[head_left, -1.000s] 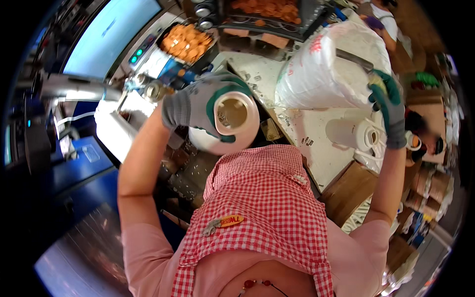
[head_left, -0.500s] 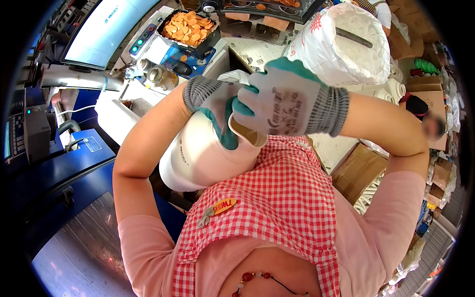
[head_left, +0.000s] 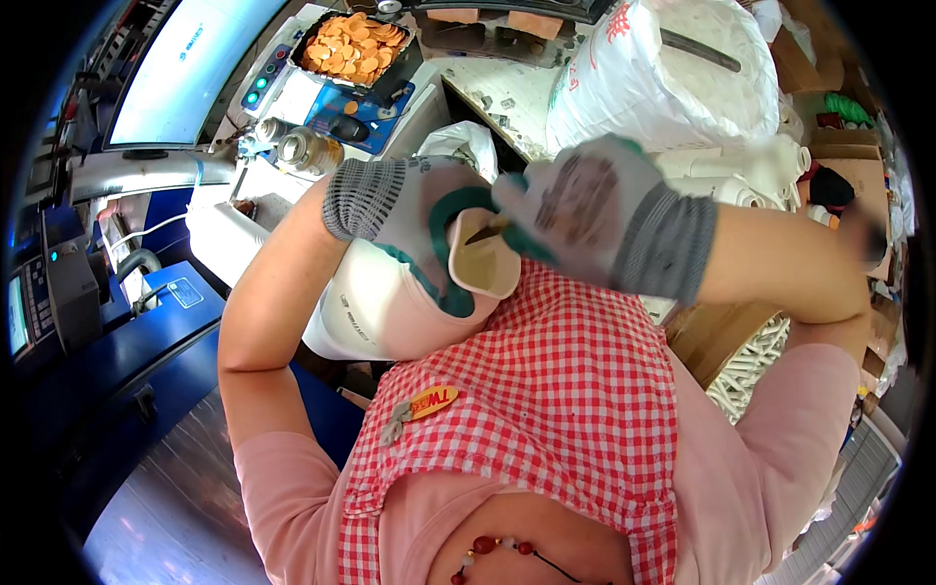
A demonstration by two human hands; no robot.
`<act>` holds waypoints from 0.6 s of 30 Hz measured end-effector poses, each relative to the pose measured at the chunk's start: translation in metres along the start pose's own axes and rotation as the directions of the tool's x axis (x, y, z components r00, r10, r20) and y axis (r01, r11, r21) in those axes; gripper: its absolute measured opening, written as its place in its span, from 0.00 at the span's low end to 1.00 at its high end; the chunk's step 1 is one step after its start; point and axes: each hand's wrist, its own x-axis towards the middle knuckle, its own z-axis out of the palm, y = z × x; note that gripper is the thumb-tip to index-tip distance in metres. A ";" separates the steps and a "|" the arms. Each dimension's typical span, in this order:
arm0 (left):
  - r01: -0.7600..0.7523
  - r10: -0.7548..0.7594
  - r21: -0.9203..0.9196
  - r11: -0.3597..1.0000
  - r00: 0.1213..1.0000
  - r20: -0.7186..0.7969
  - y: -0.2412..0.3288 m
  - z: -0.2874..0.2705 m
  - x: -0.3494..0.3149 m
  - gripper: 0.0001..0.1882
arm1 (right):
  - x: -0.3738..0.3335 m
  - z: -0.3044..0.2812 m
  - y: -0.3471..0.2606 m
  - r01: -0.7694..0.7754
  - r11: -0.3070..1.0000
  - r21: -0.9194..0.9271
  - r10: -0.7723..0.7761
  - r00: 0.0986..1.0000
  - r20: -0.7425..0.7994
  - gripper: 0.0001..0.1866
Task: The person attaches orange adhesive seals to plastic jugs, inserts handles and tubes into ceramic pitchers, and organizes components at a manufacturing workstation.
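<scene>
Against the red-checked apron, a white plastic jug lies tilted with its open mouth facing up and to the right. My left hand, in a grey and green glove, is wrapped round the jug near its rim. My right hand, gloved alike and smeared by motion, is closed beside the mouth. From its fingers a thin, dark, pointed blade sticks out over the opening; its handle is hidden in the glove.
A black tray of orange discs stands at the back, near a glass jar and a button box. White plastic parts lie beside a large white bag. At right, a cardboard box holds white pieces; blue machinery is at left.
My right hand has moved right, away from my left, uncovering the jug's mouth and the dark blade. My left hand and the jug have shifted slightly.
</scene>
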 end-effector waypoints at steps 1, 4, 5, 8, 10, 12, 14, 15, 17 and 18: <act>0.076 -0.077 0.027 0.997 0.997 0.023 0.001 -0.003 0.004 0.43 | 0.006 0.021 0.007 0.110 0.994 -0.019 -0.111 0.986 -0.127 0.16; 0.022 -0.024 0.038 0.999 0.999 0.040 0.002 -0.004 0.021 0.42 | 0.003 0.011 0.018 0.203 0.905 -0.373 -0.177 0.979 0.103 0.20; 0.099 -0.099 -0.011 0.995 0.994 0.044 0.008 -0.003 0.019 0.40 | -0.004 0.005 0.018 0.211 0.920 -0.332 -0.173 0.975 0.141 0.20; -0.045 0.027 0.246 0.968 0.997 0.075 0.004 -0.009 0.029 0.41 | 0.011 0.031 0.043 0.374 0.902 -0.217 -0.381 0.925 0.009 0.18; -0.072 0.065 0.428 0.901 0.997 0.031 0.005 -0.015 0.034 0.34 | 0.015 0.039 0.050 0.404 0.862 -0.306 -0.457 0.880 -0.127 0.16; 0.060 -0.073 0.415 0.908 0.997 0.014 0.016 -0.014 0.039 0.35 | 0.024 0.058 0.048 0.302 0.911 -0.282 -0.342 0.934 -0.102 0.16; 0.069 -0.120 0.428 0.901 0.988 0.094 0.016 -0.017 0.054 0.37 | 0.012 0.050 0.059 0.261 0.949 -0.177 -0.283 0.953 -0.108 0.15; 0.064 -0.116 0.438 0.897 0.989 0.093 0.013 -0.019 0.057 0.37 | 0.006 0.044 0.063 0.285 0.955 -0.076 -0.293 0.949 -0.117 0.15; 0.039 -0.073 0.307 0.951 0.992 0.100 0.010 -0.022 0.064 0.35 | 0.018 0.061 0.076 0.283 0.957 0.059 -0.279 0.958 -0.075 0.17; 0.035 -0.069 0.310 0.950 0.993 0.100 0.014 -0.023 0.067 0.35 | 0.020 0.059 0.077 0.274 0.940 0.204 -0.275 0.961 -0.022 0.19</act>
